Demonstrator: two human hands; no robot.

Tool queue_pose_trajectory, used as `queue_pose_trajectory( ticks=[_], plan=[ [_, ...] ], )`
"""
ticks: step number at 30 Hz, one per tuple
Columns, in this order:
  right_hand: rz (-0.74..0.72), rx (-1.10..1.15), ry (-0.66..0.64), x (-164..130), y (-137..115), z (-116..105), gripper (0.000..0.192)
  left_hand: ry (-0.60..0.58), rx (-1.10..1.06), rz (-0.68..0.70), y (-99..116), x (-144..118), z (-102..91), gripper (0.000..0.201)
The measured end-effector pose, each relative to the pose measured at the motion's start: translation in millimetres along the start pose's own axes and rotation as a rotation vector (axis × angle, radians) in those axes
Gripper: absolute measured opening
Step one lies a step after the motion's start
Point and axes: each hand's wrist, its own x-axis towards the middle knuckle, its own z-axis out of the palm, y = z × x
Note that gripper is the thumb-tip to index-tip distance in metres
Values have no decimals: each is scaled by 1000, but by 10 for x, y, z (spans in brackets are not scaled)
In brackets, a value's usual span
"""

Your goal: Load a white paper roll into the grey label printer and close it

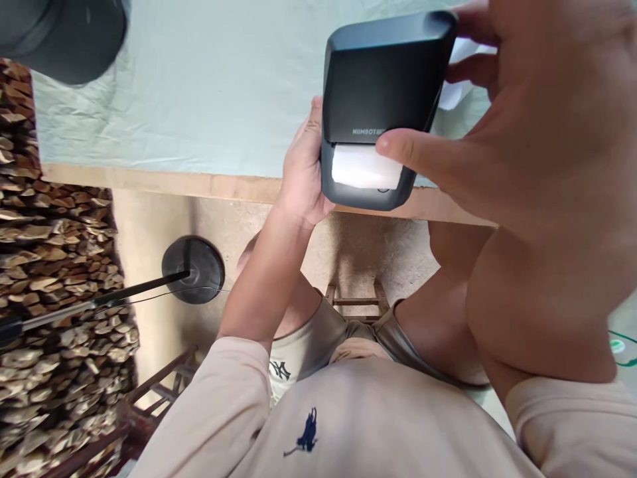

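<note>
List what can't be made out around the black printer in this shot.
- Head view: printer right side, hidden by right hand.
- Its left edge, covered by left hand.
- White paper behind it, mostly hidden by the right fingers.
- Dark object, cut off by the frame corner.

The pale green table (199, 99) lies open from nine to eleven o'clock of the black printer (383, 73); a dark cap (64, 36) blocks the far ten o'clock corner. White paper (460, 73) crowds three o'clock; stacked firewood (54, 265) walls eight o'clock.

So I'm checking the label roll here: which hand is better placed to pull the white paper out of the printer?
The right hand: its thumb tip already rests beside the white paper at the printer slot, while the left hand grips the printer's side, steadying it.
</note>
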Motion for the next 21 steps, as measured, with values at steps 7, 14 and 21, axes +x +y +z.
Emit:
queue_pose_trajectory(
  ticks=[7,14,21],
  plan=[
    [-104,146,458,-50,208,200,64,-265,-13,-59,48,-35,7,48],
    [-30,101,162,-8,90,78,25,-266,-51,-1,8,-77,43,32],
    [153,-294,-145,19,19,31,45,-108,112,51,10,-168,185,33]
  ],
)
